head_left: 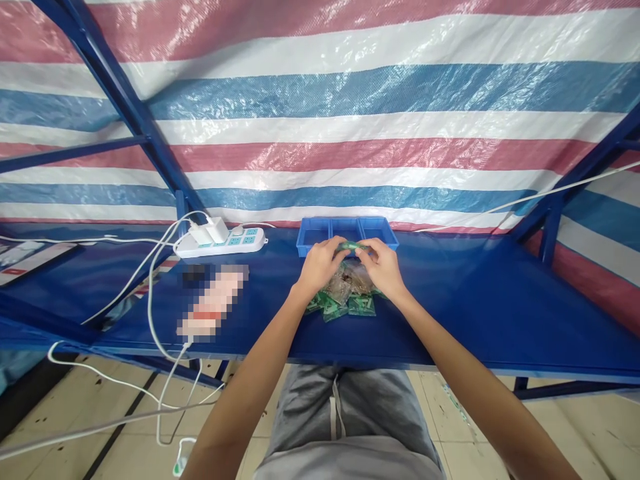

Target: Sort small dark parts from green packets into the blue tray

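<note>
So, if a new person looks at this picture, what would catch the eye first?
Probably the striped sheet, filling the upper background in red, white and blue. Next, near the centre, the left hand and right hand hold a green packet above a pile of small bags, with a blue divided tray just behind.

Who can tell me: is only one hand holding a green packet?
No, the left hand and the right hand both grip the same green packet.

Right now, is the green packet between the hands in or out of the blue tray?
Out: left hand and right hand hold the green packet up; whether directly above the blue tray, I cannot tell.
</note>
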`<state>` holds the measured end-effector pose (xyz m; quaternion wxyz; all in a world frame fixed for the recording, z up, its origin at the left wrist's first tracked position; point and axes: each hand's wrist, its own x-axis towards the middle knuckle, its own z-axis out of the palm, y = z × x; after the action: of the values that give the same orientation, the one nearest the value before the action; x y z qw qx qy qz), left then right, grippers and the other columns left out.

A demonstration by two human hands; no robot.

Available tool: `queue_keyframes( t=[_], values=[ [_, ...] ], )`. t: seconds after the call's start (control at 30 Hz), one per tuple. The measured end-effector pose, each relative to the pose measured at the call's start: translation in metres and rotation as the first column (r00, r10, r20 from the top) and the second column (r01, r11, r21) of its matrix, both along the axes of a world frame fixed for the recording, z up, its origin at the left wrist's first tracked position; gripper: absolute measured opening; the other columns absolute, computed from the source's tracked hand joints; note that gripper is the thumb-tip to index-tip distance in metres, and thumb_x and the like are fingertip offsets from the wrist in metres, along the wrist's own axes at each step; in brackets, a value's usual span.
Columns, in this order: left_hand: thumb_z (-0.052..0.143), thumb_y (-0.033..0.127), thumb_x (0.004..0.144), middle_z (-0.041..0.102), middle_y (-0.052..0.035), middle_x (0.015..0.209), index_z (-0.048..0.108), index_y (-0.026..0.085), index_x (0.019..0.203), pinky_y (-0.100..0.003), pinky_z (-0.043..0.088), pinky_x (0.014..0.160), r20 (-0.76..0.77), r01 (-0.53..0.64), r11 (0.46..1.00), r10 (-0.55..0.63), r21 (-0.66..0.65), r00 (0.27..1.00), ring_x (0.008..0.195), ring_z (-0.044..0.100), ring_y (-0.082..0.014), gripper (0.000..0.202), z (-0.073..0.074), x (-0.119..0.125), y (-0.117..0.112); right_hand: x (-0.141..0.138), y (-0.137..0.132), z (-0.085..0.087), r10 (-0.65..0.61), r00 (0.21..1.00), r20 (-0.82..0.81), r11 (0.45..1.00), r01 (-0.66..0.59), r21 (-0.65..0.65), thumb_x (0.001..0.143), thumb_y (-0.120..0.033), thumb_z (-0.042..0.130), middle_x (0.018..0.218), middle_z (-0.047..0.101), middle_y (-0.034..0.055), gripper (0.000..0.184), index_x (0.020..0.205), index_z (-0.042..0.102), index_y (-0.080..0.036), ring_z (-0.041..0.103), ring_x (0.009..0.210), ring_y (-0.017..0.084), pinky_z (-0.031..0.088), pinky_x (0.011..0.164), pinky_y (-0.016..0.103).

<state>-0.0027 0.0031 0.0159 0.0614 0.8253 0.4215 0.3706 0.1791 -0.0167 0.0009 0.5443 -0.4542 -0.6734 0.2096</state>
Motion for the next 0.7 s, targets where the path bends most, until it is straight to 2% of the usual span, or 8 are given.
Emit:
queue_keyframes(
  t=[0.13,0.27,0.4,0.53,0.7],
  values=[
    [0.058,0.031,0.096,0.064,-0.005,0.108,0.051,0.023,0.132,-0.028,0.052,0.076,0.036,0.006,0.998,-0.008,0.056,0.999,0.084,0.065,-0.0172,0.037,0.002,0.0,-0.005,0.002,-0.001,0.002,-0.019,0.998,-0.056,0.998,0.016,-0.056,0.091,-0.051,0.057,0.081,0.069,0.0063,0.033,0.093,0.068,-0.019,0.068,0.075,0.024,0.055,0.065,0.034],
    [0.063,0.027,0.092,0.054,-0.009,0.124,0.05,0.025,0.129,-0.03,0.054,0.075,-0.004,0.015,0.993,-0.015,0.119,1.0,0.089,0.064,-0.0182,0.04,0.0,-0.001,-0.012,0.002,0.001,0.001,0.025,0.975,-0.222,0.983,-0.064,-0.17,0.087,-0.055,0.063,0.072,0.067,0.0038,0.037,0.093,0.066,-0.019,0.067,0.067,0.023,0.054,0.062,0.034],
    [0.059,0.017,0.09,0.048,-0.0107,0.126,0.053,0.024,0.124,-0.028,0.053,0.071,-0.075,0.004,0.987,0.008,0.158,0.997,0.102,0.062,-0.0217,0.035,-0.004,-0.005,-0.015,-0.002,0.003,-0.001,0.08,0.922,-0.378,0.959,-0.174,-0.222,0.081,-0.054,0.071,0.077,0.066,0.0012,0.046,0.112,0.06,-0.022,0.067,0.066,0.021,0.055,0.06,0.032],
    [0.052,0.012,0.091,0.05,-0.0101,0.121,0.06,0.022,0.117,-0.029,0.053,0.075,-0.074,-0.021,0.982,0.035,0.188,0.997,0.105,0.06,-0.0215,0.028,-0.007,-0.008,-0.014,-0.004,0.001,-0.001,0.132,0.941,-0.312,0.962,-0.197,-0.189,0.085,-0.05,0.069,0.07,0.062,-0.0013,0.046,0.121,0.056,-0.025,0.066,0.062,0.02,0.054,0.056,0.031],
    [0.049,0.013,0.096,0.06,-0.0077,0.109,0.065,0.021,0.113,-0.034,0.05,0.09,-0.027,-0.023,0.977,0.029,0.214,0.999,0.102,0.06,-0.021,0.025,-0.007,-0.01,-0.01,-0.001,0.001,-0.004,0.131,0.982,-0.137,0.976,-0.152,-0.155,0.095,-0.04,0.052,0.078,0.068,0.0026,0.028,0.114,0.063,-0.023,0.07,0.073,0.021,0.054,0.061,0.031]
  ],
)
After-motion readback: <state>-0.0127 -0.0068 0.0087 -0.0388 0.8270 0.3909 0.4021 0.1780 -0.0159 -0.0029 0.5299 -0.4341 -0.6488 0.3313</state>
